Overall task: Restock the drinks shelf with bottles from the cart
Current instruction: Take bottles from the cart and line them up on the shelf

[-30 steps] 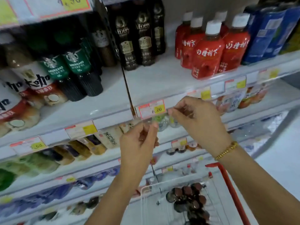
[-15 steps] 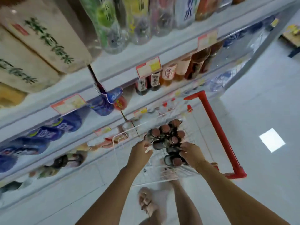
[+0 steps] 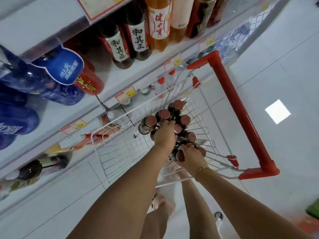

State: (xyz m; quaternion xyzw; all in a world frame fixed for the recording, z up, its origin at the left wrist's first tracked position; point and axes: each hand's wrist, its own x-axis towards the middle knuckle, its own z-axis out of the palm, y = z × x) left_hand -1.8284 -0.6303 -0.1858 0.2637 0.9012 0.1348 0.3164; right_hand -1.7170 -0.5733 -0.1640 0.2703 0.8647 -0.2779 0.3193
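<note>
A white wire cart with a red handle stands below me beside the shelves. In its basket stand several dark bottles with brown caps. My left hand reaches down among them, its fingers curled over a bottle in the middle of the cluster. My right hand grips another dark bottle at the near side of the cluster. The drinks shelf runs along the left, stocked with dark labelled bottles and orange bottles.
Blue bottles lie on the left shelves behind price tags. White tiled floor spreads right of the cart. My legs and a sandalled foot are under the basket. A green object lies at the far right edge.
My view swung from the upper shelf down to the cart. Both hands left the price-tag rail, dropped into the basket and closed around bottles.
</note>
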